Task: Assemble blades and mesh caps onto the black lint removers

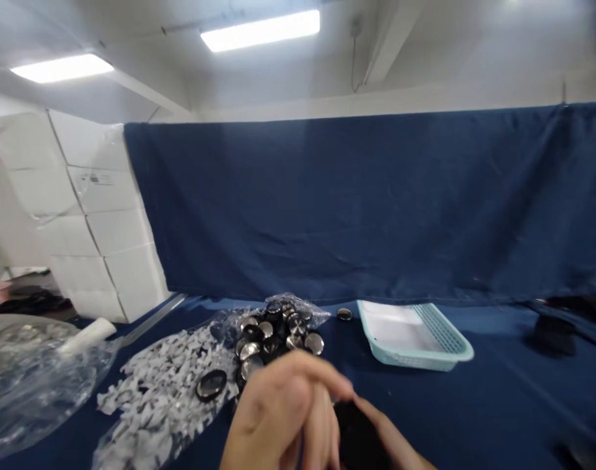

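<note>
Low in the middle of the head view, my left hand (282,411) is closed, its fingers curled and bent toward my right. At its fingertips is my right hand (393,434), partly cut off by the lower edge and also closed. Between the two is a dark black object (359,437), whose kind I cannot make out. Just beyond my left hand lies a pile of round black and silver caps (271,336). One black ring-edged cap (211,385) rests on a heap of small white and grey pieces (165,385) on clear plastic.
A light blue basket (420,359) with a white sheet inside stands right of the pile. A single round cap (345,314) lies beside it. Clear plastic bags (43,385) and stacked white boxes (126,228) are at left. A dark blue curtain (351,209) hangs behind.
</note>
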Demonstrator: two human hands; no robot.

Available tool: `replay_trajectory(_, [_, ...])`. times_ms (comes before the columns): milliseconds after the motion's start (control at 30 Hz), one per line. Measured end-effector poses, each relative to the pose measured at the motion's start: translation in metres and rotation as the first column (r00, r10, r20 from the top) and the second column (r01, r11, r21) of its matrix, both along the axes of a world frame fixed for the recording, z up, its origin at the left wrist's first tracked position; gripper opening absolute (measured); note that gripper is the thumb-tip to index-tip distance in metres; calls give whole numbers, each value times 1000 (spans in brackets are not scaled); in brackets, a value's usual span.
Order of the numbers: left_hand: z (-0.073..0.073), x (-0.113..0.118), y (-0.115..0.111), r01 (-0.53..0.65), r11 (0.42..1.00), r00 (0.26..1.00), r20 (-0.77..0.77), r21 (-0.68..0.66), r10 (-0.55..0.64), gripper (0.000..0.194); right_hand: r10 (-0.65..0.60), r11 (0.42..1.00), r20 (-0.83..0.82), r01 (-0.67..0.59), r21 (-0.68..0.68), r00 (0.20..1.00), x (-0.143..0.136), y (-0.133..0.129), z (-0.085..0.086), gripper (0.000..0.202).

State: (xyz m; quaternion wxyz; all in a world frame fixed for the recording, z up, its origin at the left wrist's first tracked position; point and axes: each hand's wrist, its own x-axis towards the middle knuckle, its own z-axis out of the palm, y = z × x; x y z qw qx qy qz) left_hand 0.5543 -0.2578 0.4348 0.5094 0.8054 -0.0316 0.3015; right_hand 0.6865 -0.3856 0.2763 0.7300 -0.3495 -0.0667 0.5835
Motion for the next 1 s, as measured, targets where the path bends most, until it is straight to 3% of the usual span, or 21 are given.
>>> replay_trajectory(33, [2,10,-3,7,999,1000,5,43,-7,38,-25,1000,-4,25,-1,1000,-2,-2,0,49])
replay_trajectory(100, [-4,31,-9,-102,958,991,110,269,75,26,-87,996,-6,87,7,996,-4,-4,0,50])
replay_trajectory(167, [-24,51,-11,-111,870,993,98,480,73,25,-124,992,0,124,24,992,-5,-4,-1,50])
replay_trajectory(233, [-55,66,-9,-6,823,999,-28,568,27,28,-129,992,-14,129,14,992,-5,-2,-2,51])
replay_trajectory(300, [-87,76,-5,39,816,996,-83,577,11,21,-140,990,-54,140,-5,989,-4,-1,-2,49])
replay_trajectory(333, [-100,79,-3,38,843,996,-90,537,13,18,-153,988,-76,153,-7,985,-3,-1,-2,47])
replay_trajectory(433, [-124,83,2,-38,920,996,-64,391,68,19,-159,985,-121,165,47,980,-1,-1,-2,47])
replay_trajectory(533, [-133,85,8,-91,943,993,-46,321,112,23,-104,987,-129,119,110,986,2,0,-5,49])
replay_trajectory(700, [-144,91,15,-195,949,974,-62,247,217,28,-72,984,-103,88,156,992,7,2,-10,37])
replay_trajectory(833, [-151,94,16,-269,938,949,-104,218,296,32,-176,966,-13,175,192,984,2,1,-9,29])
replay_trajectory(1000, [-151,92,17,-234,945,963,-80,227,258,30,-314,931,123,279,237,941,-9,-1,-4,28])
